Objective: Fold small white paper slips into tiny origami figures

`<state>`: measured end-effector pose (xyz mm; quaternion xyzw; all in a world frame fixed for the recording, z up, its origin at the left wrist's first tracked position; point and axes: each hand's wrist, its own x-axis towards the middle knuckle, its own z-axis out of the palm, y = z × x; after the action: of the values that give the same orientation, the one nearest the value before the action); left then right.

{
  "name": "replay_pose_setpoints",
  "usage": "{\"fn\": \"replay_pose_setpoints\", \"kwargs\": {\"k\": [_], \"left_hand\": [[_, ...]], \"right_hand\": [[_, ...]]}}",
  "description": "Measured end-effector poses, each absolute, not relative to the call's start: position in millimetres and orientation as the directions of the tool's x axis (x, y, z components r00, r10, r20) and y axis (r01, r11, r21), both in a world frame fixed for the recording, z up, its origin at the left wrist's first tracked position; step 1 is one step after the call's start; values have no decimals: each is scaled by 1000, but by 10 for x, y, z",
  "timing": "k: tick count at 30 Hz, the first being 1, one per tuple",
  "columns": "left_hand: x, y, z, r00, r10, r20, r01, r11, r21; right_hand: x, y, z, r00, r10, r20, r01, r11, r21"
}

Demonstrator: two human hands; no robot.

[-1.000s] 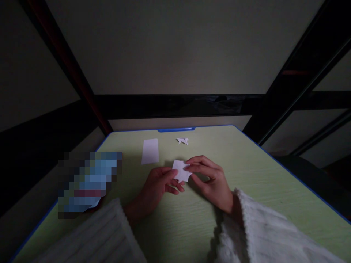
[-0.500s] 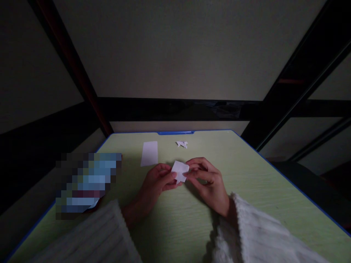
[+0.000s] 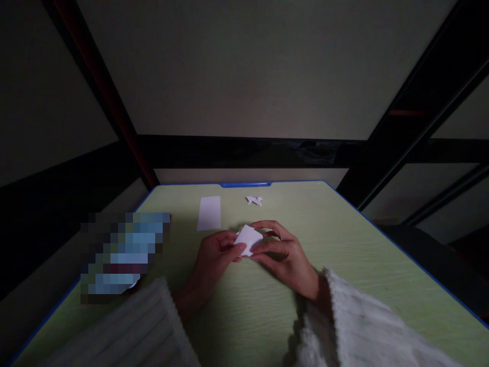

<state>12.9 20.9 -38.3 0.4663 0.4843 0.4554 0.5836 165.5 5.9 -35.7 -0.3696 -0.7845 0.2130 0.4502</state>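
Note:
A small folded piece of white paper [image 3: 249, 238] is held between my two hands above the table. My left hand [image 3: 218, 255] pinches its left side, with the thumb on the front face and the fingers behind. My right hand [image 3: 284, 250] grips the right corner and lower edge between thumb and fingers. Part of the paper's back is hidden by the fingers. Beyond the hands lies a small folded white paper figure [image 3: 254, 201]. A flat white sheet of paper [image 3: 209, 213] rests to its left.
The pale green table [image 3: 362, 265] has a blue rim and a blue handle-like strip [image 3: 246, 184] at its far edge. On the left lies a device [image 3: 130, 250] with a pixelated screen. A wall panel [image 3: 237, 66] stands behind the table.
The folded paper has turned and shows a larger face now. My right hand has shifted slightly left, its fingers closer round the paper's edge. The sheet and paper figure stay put.

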Motion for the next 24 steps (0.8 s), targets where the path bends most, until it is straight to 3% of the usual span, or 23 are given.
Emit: {"fn": "replay_pose_setpoints", "kwargs": {"k": [7,11,19,24], "left_hand": [[126,219,-389,122,985,-122,-39,128,991],[110,220,-418,144,985,-98,-9,100,995],[114,201,-384,187,978,-88,26,84,996],[115,201,-385,216,973,-88,36,82,996]], "right_hand": [[1653,55,-358,-342,773,534,391,634,-667],[1644,47,-339,-333,802,495,347,593,-727],[1573,78,-373,-219,924,314,208,359,-910],[1569,113,-426,-135,965,223,146,242,-959]]}}
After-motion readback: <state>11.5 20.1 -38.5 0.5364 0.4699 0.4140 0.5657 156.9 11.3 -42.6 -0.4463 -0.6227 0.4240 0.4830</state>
